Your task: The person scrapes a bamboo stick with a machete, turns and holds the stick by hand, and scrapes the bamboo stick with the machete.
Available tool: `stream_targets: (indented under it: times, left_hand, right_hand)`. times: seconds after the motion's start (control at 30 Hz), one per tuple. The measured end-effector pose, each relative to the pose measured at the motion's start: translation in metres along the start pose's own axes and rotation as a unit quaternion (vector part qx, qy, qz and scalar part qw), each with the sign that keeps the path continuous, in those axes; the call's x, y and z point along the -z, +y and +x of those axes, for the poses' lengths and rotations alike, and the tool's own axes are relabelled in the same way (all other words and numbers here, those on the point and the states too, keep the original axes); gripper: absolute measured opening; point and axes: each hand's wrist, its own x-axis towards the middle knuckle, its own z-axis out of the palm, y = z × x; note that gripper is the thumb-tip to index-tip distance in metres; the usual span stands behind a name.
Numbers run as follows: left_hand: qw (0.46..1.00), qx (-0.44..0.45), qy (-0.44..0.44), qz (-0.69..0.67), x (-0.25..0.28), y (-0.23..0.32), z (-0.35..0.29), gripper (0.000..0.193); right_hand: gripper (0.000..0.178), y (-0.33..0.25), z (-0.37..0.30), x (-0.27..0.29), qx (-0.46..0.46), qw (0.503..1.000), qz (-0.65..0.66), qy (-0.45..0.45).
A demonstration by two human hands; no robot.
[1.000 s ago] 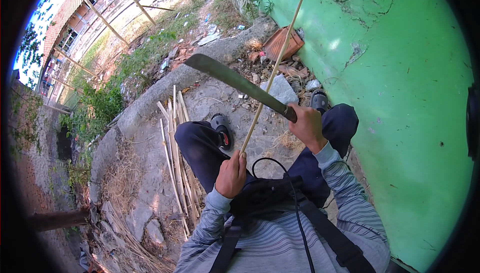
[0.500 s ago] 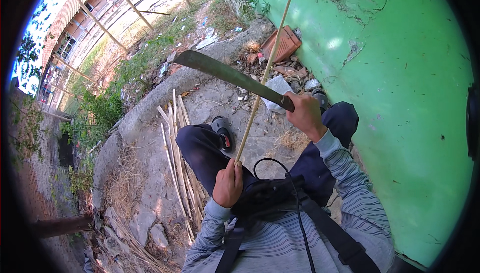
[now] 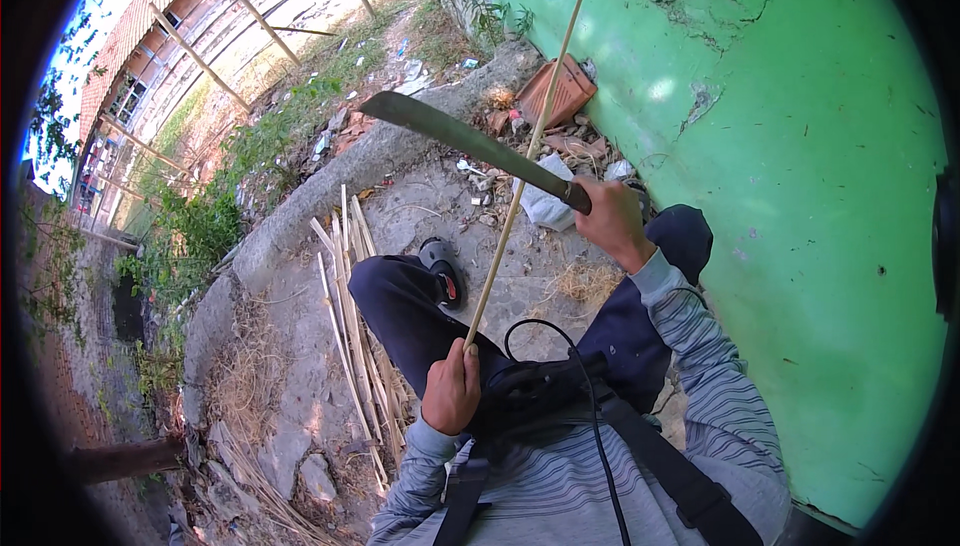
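My right hand (image 3: 612,223) is closed around the handle end of a machete (image 3: 470,149), whose broad dark blade points up and to the left. In my left hand (image 3: 452,388), close to my lap, is the lower end of a long, thin bamboo strip (image 3: 497,268). The strip slants up and away to the right, and the blade crosses in front of it near the handle. Whether blade and strip touch I cannot tell. Beside my left knee a bundle of pale split strips (image 3: 357,331) lies on the ground.
A green wall (image 3: 800,246) rises close on my right. Ahead lie a reddish roof tile (image 3: 562,94), rubble and a white lump (image 3: 547,196). A low curved concrete kerb (image 3: 290,216) runs along the left, with plants beyond it. A black cable (image 3: 606,466) hangs across my front.
Both hands have moved slightly toward me, bringing the machete and the bamboo strip a little lower. The strip's far end has come down. My grip on each is unchanged.
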Motion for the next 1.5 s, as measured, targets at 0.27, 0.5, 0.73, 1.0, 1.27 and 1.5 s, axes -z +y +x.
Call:
stream_targets:
  times: [0.27,0.5,0.73,1.0,1.27,1.5]
  left_hand:
    - [1.000,-0.016,-0.006,0.012,0.007,0.004,-0.010,0.016]
    - [1.000,0.010,-0.018,0.018,0.010,0.000,-0.020,0.017]
    - [0.999,-0.017,0.012,0.047,0.014,0.007,-0.016,0.020]
    - [0.996,0.037,-0.045,-0.067,0.015,-0.003,-0.007,0.031]
    - [0.975,0.019,-0.063,-0.213,-0.015,-0.021,0.058,0.028]
    - [0.957,0.038,-0.056,-0.283,-0.029,-0.008,0.070,0.029]
  right_hand:
    - [0.013,0.024,0.012,-0.003,-0.005,1.000,-0.001,-0.019]
    - [0.014,0.034,0.003,-0.012,-0.014,0.999,0.024,-0.029]
    - [0.016,0.023,0.016,0.012,-0.007,0.999,-0.019,-0.027]
    - [0.014,0.063,0.045,0.028,-0.128,0.989,-0.074,0.026]
    - [0.020,-0.023,-0.054,-0.005,-0.005,0.995,0.002,-0.105]
    - [0.022,-0.049,-0.080,-0.019,-0.003,0.993,0.033,-0.112]
